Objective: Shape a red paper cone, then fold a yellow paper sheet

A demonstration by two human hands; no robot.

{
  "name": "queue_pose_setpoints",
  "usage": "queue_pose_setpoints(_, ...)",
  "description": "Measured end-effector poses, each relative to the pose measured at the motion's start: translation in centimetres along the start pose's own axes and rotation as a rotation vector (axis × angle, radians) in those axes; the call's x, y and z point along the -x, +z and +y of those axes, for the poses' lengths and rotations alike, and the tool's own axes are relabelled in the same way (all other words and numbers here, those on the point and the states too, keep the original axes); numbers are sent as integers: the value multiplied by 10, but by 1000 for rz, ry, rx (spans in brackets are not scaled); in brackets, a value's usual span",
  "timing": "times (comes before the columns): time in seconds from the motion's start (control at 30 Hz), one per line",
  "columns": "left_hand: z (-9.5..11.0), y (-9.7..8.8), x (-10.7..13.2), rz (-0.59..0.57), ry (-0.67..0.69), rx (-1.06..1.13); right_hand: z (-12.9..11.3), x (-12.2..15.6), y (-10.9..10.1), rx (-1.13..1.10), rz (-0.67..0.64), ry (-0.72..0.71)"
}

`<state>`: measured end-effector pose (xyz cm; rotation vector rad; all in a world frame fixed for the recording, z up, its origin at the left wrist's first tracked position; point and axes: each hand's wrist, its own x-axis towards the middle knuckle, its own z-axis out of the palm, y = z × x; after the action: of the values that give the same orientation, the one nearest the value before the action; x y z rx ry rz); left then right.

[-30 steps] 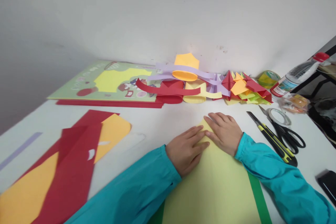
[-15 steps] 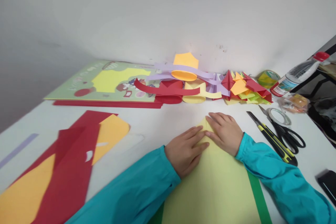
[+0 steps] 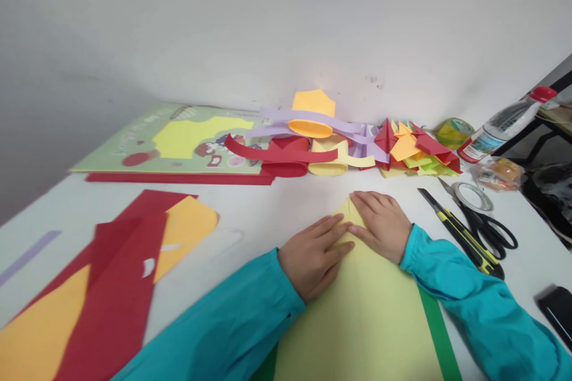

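A pale yellow sheet of paper (image 3: 361, 315) lies before me, its far end coming to a folded point. My left hand (image 3: 315, 256) rests on the left side of that point, fingers stretched and slightly spread over the paper. On the right side, my right hand (image 3: 382, 223) lies flat, its fingertips close to the tip. A crease line shows between the two hands near the tip. Beneath the yellow paper, a green sheet (image 3: 438, 333) shows along the right edge and at the lower left. Neither hand grips anything.
Red paper (image 3: 120, 286) with orange offcuts (image 3: 185, 229) lies left. Rolled paper pieces (image 3: 286, 155) and folded paper shapes (image 3: 413, 149) stand along the wall. To the right are a utility knife (image 3: 465, 235), scissors (image 3: 485, 229), a tape roll (image 3: 472, 197) and a bottle (image 3: 504, 125).
The whole view has shifted slightly, with things appearing a little farther left. Both hands keep the same places on the yellow paper.
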<state>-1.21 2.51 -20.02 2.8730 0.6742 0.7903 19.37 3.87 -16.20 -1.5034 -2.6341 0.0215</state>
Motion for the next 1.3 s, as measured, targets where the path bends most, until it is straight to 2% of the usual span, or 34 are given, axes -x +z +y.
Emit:
queue_pose_setpoints(0.57, -4, 3, 2, 21, 14, 17, 3, 4, 9, 40, 33, -30)
queue_pose_setpoints(0.8, -8, 10, 5, 79, 46, 13, 2, 4, 8, 42, 32, -30)
queue_pose_setpoints(1.3, -7, 11, 5, 80, 44, 22, 2, 4, 10, 56, 28, -30)
